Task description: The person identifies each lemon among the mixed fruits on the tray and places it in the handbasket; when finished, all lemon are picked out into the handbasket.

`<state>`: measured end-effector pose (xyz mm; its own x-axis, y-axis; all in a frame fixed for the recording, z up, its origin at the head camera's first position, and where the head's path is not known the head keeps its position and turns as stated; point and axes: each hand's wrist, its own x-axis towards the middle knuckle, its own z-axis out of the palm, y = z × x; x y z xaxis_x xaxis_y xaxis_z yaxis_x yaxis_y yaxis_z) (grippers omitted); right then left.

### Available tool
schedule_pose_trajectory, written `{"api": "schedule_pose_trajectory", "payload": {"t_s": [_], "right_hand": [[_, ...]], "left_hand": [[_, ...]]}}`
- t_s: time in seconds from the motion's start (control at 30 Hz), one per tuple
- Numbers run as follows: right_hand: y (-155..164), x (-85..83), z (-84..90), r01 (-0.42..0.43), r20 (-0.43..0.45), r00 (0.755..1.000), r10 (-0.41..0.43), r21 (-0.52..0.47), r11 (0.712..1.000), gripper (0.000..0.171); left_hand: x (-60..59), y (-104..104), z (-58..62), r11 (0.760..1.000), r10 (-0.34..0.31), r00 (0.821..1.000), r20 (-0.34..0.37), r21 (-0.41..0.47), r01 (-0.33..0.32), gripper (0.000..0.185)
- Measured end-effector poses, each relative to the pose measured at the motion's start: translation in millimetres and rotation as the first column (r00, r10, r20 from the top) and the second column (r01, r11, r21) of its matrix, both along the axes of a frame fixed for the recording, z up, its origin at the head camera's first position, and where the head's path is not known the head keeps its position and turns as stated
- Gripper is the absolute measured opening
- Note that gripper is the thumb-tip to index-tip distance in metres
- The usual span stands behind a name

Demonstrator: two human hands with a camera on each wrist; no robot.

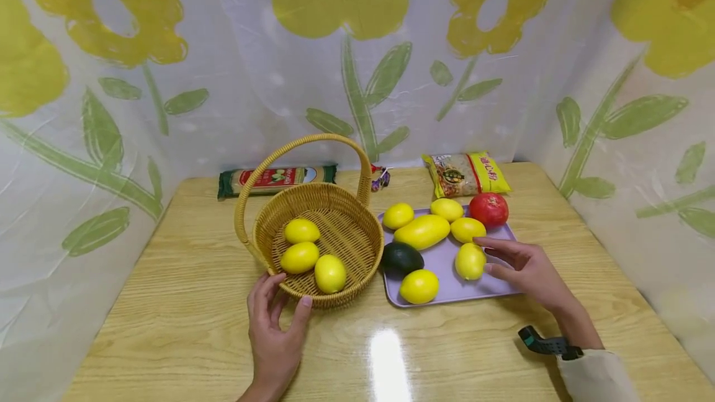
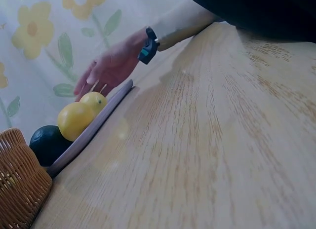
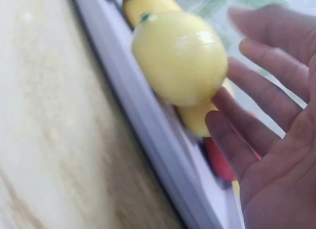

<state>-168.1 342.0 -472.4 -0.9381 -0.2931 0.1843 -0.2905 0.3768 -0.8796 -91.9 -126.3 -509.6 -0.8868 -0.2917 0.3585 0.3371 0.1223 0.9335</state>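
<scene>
My left hand [image 1: 275, 327] is at the near left side of a wicker basket [image 1: 357, 284], thumb and fingertips spread along its rim. Inside the basket lie three lemons, one of them a yellow lemon [image 1: 330, 273] at the front. Over the right side of a lilac tray [image 1: 447, 290] is my right hand [image 1: 530, 275], its fingers parted around the right side of a lemon [image 1: 470, 261]. In the right wrist view the fingertips come right up to this lemon [image 3: 180, 58], with the palm clear of it.
On the tray are more lemons [image 1: 419, 286], a long yellow fruit [image 1: 422, 232], a dark green avocado-like fruit [image 1: 402, 258] and a red pomegranate-like fruit [image 1: 488, 210]. Behind stand a green-ended noodle packet [image 1: 279, 177], small wrapped candies [image 1: 381, 177] and a yellow food bag [image 1: 467, 174]. The basket handle [image 1: 313, 138] arches upright.
</scene>
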Motion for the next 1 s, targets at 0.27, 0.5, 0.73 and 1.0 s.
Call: {"api": "schedule_pose_trajectory", "payload": {"t_s": [0.27,0.5,0.73,1.0], "right_hand": [[-5.4,-2.9,-6.1,0.020,0.003,1.000,-0.021,0.098,0.995,0.041],[-6.9,-4.4,-5.6,-0.054,0.087,0.995,0.048,0.069,0.996,0.047],[-7.0,-3.3,-1.6,-0.056,0.074,0.996,0.048,0.107,0.993,0.046],[-42.4,-4.6,37.6,-0.110,-0.045,0.993,0.109,-0.017,0.994,0.046]], "left_hand": [[0.3,0.1,-0.5,1.000,0.002,1.000,-0.010,-0.001,-0.002,0.056],[-0.7,-0.2,-0.4,1.000,0.002,1.000,-0.024,-0.003,-0.002,0.056],[-0.3,-0.5,-0.7,1.000,0.000,1.000,-0.022,0.005,0.000,0.057],[-0.1,-0.1,-0.8,1.000,0.004,1.000,-0.005,0.000,-0.004,0.057]]}}
